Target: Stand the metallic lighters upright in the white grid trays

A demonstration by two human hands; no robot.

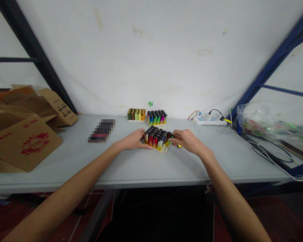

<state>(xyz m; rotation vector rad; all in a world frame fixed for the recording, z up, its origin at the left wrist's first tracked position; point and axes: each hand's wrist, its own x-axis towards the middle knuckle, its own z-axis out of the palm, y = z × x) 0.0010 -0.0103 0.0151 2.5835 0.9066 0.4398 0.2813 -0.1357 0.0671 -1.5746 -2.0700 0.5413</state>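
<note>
A grey tabletop (131, 168) stands against a scuffed white wall (166, 67), between dark and blue metal frames. Near its middle sits the front tray (164, 152), a pale, shallow holder of upright lighters (155, 141) in close rows, with black tops and red, white and yellow bodies; pale sockets show at its near right corner. The left hand (135, 139) has its fingers parted around the tray's left end, thumb along the near side, gripping lightly. The right hand (188, 138) has its fingers bent nearly together at the right end; whether they hold a lighter cannot be told. A yellow-ended piece (179, 146) lies just beside them. The lighters are probably light, rigid and slick, best pinched by the body; the tray, likely thin and a little flexible, is best held low at both ends and kept level. Behind stand two more filled trays, the left one (136, 120) olive to orange, the right one (157, 124) multicoloured. Opened cardboard boxes (27, 144) lie at left, their contents not visible
</note>
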